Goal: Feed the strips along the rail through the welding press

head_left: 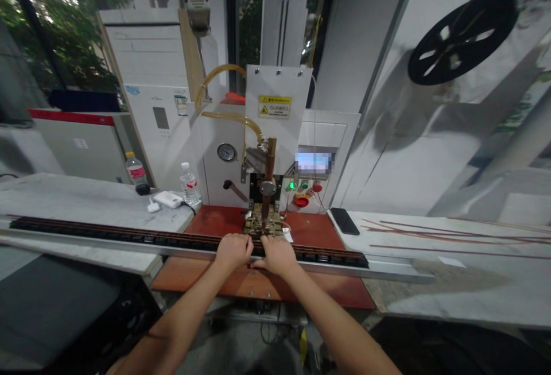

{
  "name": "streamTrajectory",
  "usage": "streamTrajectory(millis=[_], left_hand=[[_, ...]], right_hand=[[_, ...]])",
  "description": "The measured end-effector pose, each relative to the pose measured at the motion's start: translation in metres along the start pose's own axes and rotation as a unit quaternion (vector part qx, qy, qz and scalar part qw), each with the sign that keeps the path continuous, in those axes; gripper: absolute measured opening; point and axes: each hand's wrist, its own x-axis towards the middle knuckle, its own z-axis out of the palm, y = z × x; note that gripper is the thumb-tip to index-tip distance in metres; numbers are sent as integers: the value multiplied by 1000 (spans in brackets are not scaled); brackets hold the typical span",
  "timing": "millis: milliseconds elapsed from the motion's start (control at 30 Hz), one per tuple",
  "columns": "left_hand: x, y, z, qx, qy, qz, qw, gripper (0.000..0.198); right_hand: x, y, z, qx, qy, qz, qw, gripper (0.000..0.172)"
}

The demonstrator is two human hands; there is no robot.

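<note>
A long black strip with copper-coloured rods along it (129, 234) lies across the bench in a silver metal rail (387, 270). My left hand (235, 250) is closed over the strip near its middle, fingers curled at the far side. Just to the right, my right hand (278, 254) grips the same strip, its thumb on the near side. Directly beyond both hands stands a press machine, its copper-coloured vertical rod (267, 182) reaching down to a brass-coloured fixture (258, 219). The fingertips are partly hidden, close to the fixture.
Red-brown boards (310, 227) lie under the machine. A phone (344, 221) and several thin copper-coloured rods (408, 230) rest on the right table. On the left table stand a cola bottle (136, 173), a water bottle (189, 184) and a white charger (169, 198).
</note>
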Motion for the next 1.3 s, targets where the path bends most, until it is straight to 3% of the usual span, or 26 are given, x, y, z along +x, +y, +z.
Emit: streamTrajectory(millis=[200, 500, 700, 1033, 1200, 1300], left_hand=[[-2, -7, -6, 1, 0, -6, 1000, 47], [-5, -14, -5, 11, 12, -8, 1000, 45], [-5, -17, -9, 10, -2, -8, 1000, 47], [-6, -20, -7, -2, -2, -18, 1000, 46], [-6, -23, -11, 1, -7, -17, 1000, 44], [-7, -25, -12, -1, -6, -18, 1000, 45]], right_hand=[[0, 9, -8, 4, -22, -7, 1000, 84], [-5, 5, -3, -21, -22, 17, 999, 69], [-1, 7, -10, 3, -49, 16, 999, 75], [-7, 3, -5, -19, -15, 26, 999, 67], [-3, 12, -11, -3, -46, -10, 999, 75], [-4, 16, -13, -10, -59, 5, 998, 77]])
